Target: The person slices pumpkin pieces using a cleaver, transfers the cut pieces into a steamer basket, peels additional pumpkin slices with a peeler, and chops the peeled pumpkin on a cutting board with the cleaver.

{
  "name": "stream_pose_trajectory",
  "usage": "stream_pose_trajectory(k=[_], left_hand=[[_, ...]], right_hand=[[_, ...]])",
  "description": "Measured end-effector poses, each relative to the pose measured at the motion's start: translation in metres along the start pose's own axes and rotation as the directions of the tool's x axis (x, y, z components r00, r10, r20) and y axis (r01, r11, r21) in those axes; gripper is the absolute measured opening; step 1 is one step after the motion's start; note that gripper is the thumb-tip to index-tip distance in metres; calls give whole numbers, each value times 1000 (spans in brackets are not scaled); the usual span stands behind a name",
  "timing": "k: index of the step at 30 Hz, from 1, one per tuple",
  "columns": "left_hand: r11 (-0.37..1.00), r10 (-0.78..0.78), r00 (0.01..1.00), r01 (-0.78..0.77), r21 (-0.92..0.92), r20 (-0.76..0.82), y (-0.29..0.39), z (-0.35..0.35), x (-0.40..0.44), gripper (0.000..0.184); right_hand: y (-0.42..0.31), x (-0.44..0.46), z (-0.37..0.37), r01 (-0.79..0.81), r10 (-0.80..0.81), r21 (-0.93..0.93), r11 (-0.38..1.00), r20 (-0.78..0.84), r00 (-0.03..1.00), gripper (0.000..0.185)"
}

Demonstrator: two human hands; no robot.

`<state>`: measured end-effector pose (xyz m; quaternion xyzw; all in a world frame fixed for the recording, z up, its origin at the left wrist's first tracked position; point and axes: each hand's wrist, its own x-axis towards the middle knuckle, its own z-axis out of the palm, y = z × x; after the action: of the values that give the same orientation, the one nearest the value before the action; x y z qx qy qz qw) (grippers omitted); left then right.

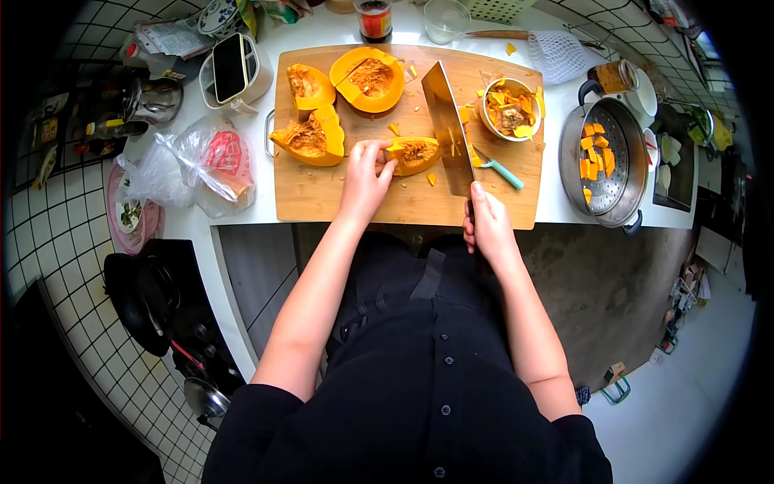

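My right hand (488,219) is closed round the handle of a cleaver (448,129), its broad blade held up over the cutting board (347,206). Orange bits cling to the blade. With bent fingers, my left hand (369,177) grips the left end of a small pumpkin wedge (419,157), seeds and pulp facing up. Behind it lie a pumpkin half (379,98) and two larger pumpkin pieces, one of them a big chunk (326,137). A peeler with a turquoise handle (506,173) rests right of the blade. Pumpkin scraps fill a white bowl (488,121) on the board.
At right stands a steamer pot (572,173) with several pumpkin cubes (595,157). Plastic bags (214,165) and a container with a phone (230,68) are at left. A glass (446,20) and a dark jar (375,24) stand behind the board.
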<state>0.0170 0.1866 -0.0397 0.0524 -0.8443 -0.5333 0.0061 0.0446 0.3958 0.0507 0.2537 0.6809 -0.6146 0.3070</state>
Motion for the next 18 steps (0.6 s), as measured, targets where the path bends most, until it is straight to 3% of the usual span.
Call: stream_pose_trajectory(k=[5, 11, 18], left_hand=[[1000, 23, 1000, -23, 5, 7, 2, 0, 3, 29], [999, 32, 999, -32, 13, 32, 5, 0, 1, 30], [1000, 30, 999, -30, 2, 41, 6, -2, 3, 26]], right_hand=[[0, -2, 4, 7, -15, -147, 989, -52, 999, 47], [-8, 7, 13, 12, -27, -200, 980, -71, 997, 49], [-10, 9, 7, -91, 88, -115, 989, -35, 996, 51]])
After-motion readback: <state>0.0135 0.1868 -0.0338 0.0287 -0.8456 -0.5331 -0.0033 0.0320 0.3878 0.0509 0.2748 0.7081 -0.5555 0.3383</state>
